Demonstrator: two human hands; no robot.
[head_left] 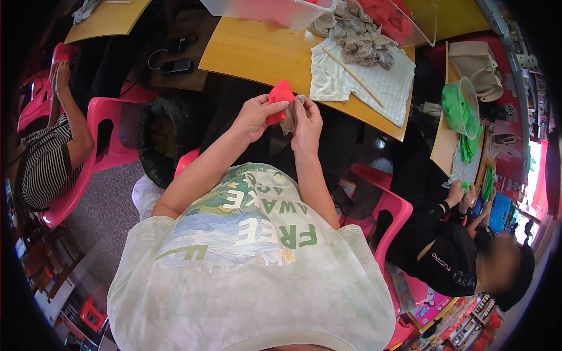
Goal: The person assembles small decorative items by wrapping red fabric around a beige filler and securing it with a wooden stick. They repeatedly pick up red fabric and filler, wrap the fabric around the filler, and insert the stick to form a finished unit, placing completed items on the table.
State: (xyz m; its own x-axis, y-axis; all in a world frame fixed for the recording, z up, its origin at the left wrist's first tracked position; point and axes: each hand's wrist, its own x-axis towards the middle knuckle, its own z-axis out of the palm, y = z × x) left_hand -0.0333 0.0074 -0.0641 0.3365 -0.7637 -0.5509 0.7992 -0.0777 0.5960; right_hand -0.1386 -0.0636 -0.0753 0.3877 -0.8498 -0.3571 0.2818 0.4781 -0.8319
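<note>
My left hand [256, 119] pinches a bright red, soft-looking piece [280, 98], thin like cloth and pointed at its upper end. Close beside it, my right hand [308, 124] has its fingers closed on a crumpled, thin grey-brown piece [288, 122]. The two pieces touch or overlap between my hands; how they are joined, if at all, I cannot tell. Both hands are held in the air just off the near edge of the yellow table [252, 50]. On the table lies a white cloth [329, 73] with a thin wooden stick [354, 77] across it.
Beyond the cloth lie a heap of grey-brown pieces [369, 44] and a clear bin [430, 26] of red ones. A translucent bin [257, 10] stands at the far edge. A black-lined bin [151, 153] and pink chairs [120, 131] flank me. Another person [439, 251] handles green pieces at right.
</note>
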